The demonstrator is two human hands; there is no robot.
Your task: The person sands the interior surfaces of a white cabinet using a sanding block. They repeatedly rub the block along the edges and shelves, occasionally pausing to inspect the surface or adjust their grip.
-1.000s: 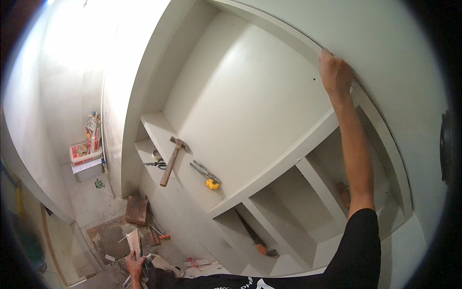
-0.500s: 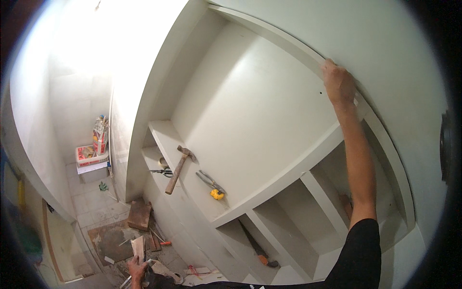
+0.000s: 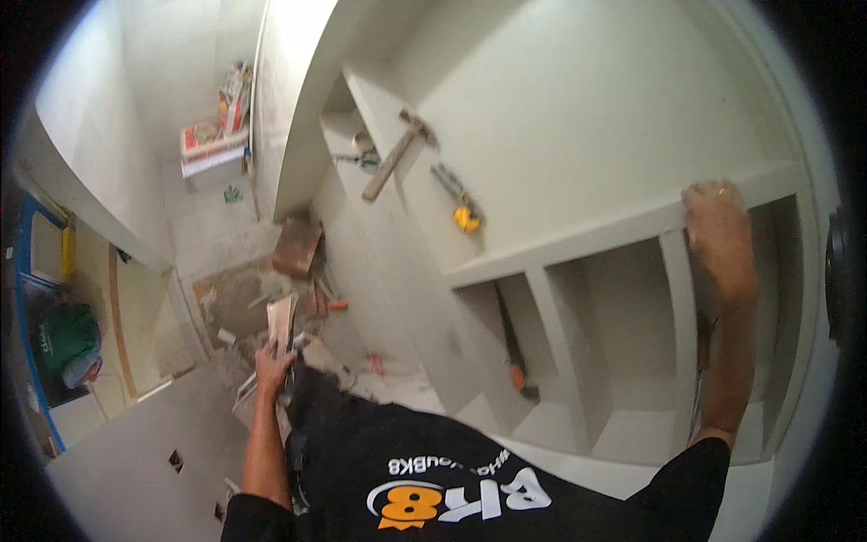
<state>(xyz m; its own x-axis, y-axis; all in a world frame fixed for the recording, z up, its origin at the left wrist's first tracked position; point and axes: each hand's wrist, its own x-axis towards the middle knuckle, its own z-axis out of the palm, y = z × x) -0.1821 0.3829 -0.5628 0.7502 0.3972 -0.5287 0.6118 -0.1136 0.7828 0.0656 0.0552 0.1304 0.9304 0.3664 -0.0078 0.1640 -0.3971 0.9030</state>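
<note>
Your right hand (image 3: 718, 230) clasps the white shelf edge (image 3: 578, 244), fingers curled over it. Your left hand (image 3: 274, 366) is closed around a wooden piece (image 3: 282, 318).

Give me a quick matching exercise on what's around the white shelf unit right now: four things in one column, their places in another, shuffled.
Things:
1. hammer
2. tape measure
3. right hand
4. left hand

Places:
A. gripping the front edge of the white shelf
B. low down, holding a pale flat piece over the rubble
C. lying aslant on the wide shelf surface, head farthest from the person
D. yellow, on the same surface, nearer the compartments

Pairs: 1-C, 2-D, 3-A, 4-B
</note>
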